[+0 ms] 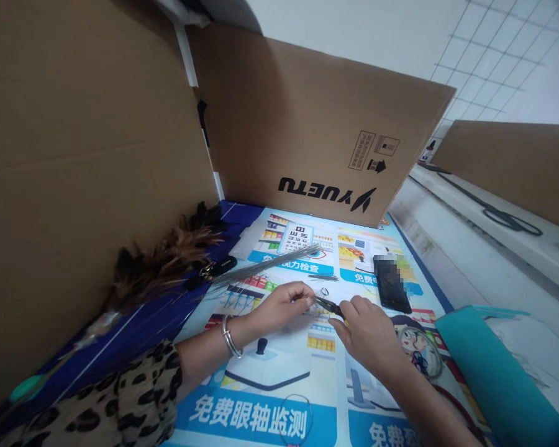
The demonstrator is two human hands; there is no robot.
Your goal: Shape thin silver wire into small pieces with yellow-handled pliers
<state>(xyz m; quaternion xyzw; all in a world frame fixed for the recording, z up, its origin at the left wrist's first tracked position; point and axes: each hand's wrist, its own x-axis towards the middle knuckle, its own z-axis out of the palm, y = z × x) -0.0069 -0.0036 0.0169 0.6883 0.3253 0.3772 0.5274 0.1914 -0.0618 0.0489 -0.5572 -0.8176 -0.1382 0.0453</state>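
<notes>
My right hand point(370, 332) is wrapped around the handles of dark-jawed pliers point(328, 305), whose tips point left. Thumb and fingers of my left hand point(286, 305) are pinched together at those tips, on what looks like a thin wire, mostly hidden by the fingers. Just beyond the pliers lies a small dark loop point(325, 291). Past my left hand, a bundle of long thin metal wires point(274, 264) stretches across the printed table cover point(265, 416). A few short wire pieces point(323, 277) rest near its right end.
Brown feathers point(163, 267) lie along the left cardboard panel point(88, 124); another cardboard panel point(317, 124) stands behind. To the right are a black phone point(391, 288), a round dish point(435, 366) and a teal box point(503, 379). A thin ring point(311, 406) lies near the front.
</notes>
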